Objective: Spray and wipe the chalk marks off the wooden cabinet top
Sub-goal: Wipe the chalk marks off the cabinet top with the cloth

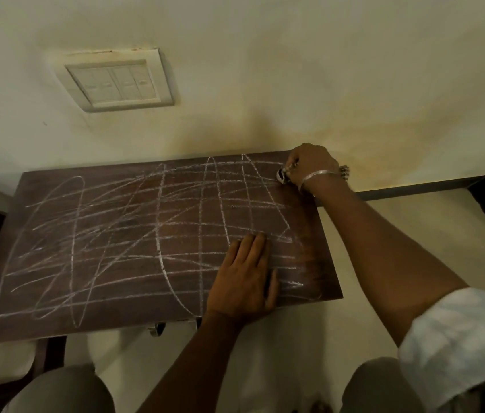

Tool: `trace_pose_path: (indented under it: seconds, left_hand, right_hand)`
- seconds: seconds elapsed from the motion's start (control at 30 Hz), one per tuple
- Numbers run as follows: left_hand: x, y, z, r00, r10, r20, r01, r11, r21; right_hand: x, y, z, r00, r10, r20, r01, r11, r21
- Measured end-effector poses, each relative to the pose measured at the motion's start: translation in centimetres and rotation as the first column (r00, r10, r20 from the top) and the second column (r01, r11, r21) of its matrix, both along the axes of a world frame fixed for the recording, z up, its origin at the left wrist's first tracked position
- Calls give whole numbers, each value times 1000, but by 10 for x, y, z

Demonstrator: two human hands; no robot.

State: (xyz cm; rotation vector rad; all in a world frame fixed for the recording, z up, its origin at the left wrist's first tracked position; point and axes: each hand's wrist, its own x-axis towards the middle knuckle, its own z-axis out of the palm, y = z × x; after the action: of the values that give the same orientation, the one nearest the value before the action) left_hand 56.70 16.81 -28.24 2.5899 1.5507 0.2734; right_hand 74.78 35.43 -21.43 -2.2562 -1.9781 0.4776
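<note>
Wood bears our flat left hand (242, 281), fingers (254, 248) together, seemingly bracing on the cabinet top (307, 222) while our right hand (313, 165) pinches a small object (280, 175).

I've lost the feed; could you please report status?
Left hand flat on cabinet top. Right hand holds small object at far corner. Chalk marks unwiped.

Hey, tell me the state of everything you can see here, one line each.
cabinet top: covered in chalk marks, not wiped.
left hand: flat on the top, fingers straight.
right hand: at the far right corner, pinching a small object.
switch panel: on the wall, switch positions unreadable.
</note>
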Motion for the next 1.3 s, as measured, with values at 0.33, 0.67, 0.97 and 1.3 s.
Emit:
trace_pose_path:
  seconds: [0.33,0.67,0.97,1.3]
  left_hand:
    - [0,-1,0,1000,1,-6,-1,1000,-1]
    - [0,-1,0,1000,-2,13,2,1000,-8]
    - [0,-3,2,1000,6,2,-6,1000,13]
    - [0,-2,3,1000,4,-19,-4,1000,-10]
  right_hand:
    - [-4,12,-1,1000,-9,-9,10,1000,13]
    - [1,25,2,983,-45,-180,43,999,-15]
    - [-3,32,-18,990,-20,-139,46,981,189]
    - [-6,28,-5,996,82,-27,-78,987,142]
